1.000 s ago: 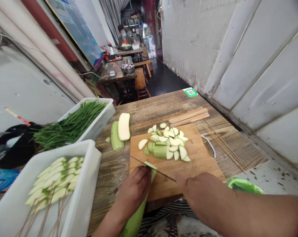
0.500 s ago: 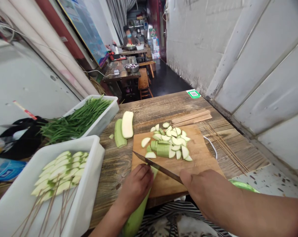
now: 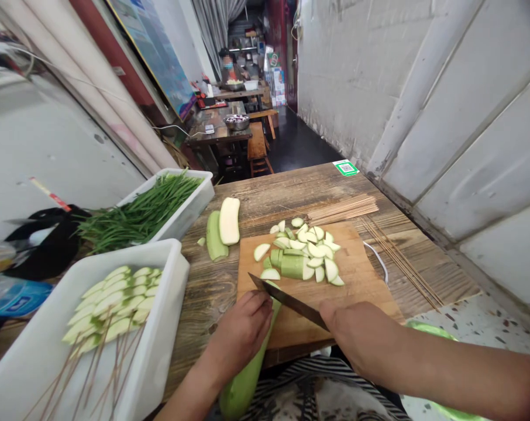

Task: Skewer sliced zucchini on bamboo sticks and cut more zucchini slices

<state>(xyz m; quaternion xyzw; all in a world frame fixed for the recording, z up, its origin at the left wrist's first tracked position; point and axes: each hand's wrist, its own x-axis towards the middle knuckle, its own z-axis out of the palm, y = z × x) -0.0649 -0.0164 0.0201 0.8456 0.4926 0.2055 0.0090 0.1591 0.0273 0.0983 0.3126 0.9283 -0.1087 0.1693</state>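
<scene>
My left hand [image 3: 241, 333] is closed over a long pale-green zucchini [image 3: 243, 380] that sticks off the near table edge onto the wooden cutting board [image 3: 357, 280]. My right hand [image 3: 357, 336] grips a knife [image 3: 286, 299] whose blade lies across the zucchini's cut end, just past my left fingertips. A pile of zucchini slices [image 3: 306, 251] and a short uncut chunk lie at the board's far middle. Two zucchini halves [image 3: 223, 228] rest on the table left of the board.
A white tray of skewered zucchini slices [image 3: 111, 304] sits at the near left, a white tray of green chives [image 3: 142, 213] behind it. Bamboo skewers [image 3: 348, 207] lie beyond and right of the board. A person sits far back at a table [image 3: 230, 64].
The knife blade has lifted and shifted slightly along the zucchini; one more slice lies on the board by the pile. My left hand stays on the zucchini.
</scene>
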